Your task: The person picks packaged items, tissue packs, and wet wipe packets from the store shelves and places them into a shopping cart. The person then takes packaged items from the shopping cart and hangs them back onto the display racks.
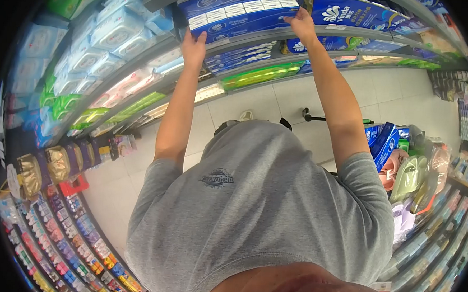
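A wide blue pack of tissues (251, 25) with a band of small white panels sits on the upper shelf. My left hand (194, 50) grips its near left corner, with the thumb and a finger showing at the edge. At its right end, my right hand (302, 27) has its fingers bent round the side. Some fingertips of both hands are hidden. Right of the pack stands a blue Vinda carton (352, 16) on the same shelf.
Lower shelves hold more blue packs (241, 56) and green packs (261, 76). Pale blue wipe packs (115, 31) are stacked at left. A heap with blue packs (385, 146) and slippers (409, 176) stands at my right. Goods racks (76, 227) stand behind me.
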`<act>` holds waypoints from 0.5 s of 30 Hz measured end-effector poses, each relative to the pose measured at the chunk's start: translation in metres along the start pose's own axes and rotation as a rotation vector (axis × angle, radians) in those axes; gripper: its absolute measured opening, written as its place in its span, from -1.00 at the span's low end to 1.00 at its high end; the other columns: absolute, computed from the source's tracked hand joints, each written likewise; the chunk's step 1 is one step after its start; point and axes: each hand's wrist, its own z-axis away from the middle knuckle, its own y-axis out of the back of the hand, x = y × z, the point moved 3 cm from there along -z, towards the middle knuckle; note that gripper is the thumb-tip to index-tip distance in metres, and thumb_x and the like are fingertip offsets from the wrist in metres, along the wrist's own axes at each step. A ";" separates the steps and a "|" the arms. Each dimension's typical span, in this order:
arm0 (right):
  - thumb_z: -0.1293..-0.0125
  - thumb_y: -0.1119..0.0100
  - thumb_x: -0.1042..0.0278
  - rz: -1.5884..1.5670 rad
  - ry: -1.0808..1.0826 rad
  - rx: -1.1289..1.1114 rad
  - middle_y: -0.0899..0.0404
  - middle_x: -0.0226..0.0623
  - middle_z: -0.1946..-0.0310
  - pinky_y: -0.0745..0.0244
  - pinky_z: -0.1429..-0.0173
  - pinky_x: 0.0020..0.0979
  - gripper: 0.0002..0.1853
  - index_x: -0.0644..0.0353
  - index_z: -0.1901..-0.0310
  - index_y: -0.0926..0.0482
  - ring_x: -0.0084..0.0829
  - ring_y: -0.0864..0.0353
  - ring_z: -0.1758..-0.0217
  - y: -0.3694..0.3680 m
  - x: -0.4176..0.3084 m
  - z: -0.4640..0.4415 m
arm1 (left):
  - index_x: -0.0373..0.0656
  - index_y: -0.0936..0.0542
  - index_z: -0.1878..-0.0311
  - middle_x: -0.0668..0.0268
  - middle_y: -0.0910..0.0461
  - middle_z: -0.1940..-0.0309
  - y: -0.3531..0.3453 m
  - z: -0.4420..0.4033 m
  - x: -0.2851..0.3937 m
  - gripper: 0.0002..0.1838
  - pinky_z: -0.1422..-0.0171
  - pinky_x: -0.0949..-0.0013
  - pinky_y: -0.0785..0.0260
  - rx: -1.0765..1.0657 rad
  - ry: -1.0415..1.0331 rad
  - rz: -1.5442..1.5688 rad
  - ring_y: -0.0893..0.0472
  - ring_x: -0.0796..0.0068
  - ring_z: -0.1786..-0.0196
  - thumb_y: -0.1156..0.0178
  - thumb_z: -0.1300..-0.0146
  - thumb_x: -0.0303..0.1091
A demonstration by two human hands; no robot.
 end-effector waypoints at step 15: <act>-0.18 -0.13 0.62 -0.286 0.010 0.036 -0.62 -0.26 0.04 -0.36 -0.13 -0.48 -0.55 0.33 -0.15 -0.49 -0.46 -0.55 0.00 0.001 -0.018 0.033 | -0.28 -0.22 -0.42 0.13 -0.45 -0.20 -0.011 0.046 0.044 -0.43 -0.33 0.39 -0.20 0.153 -0.094 0.136 -0.44 0.39 -0.22 -0.08 -0.36 -0.54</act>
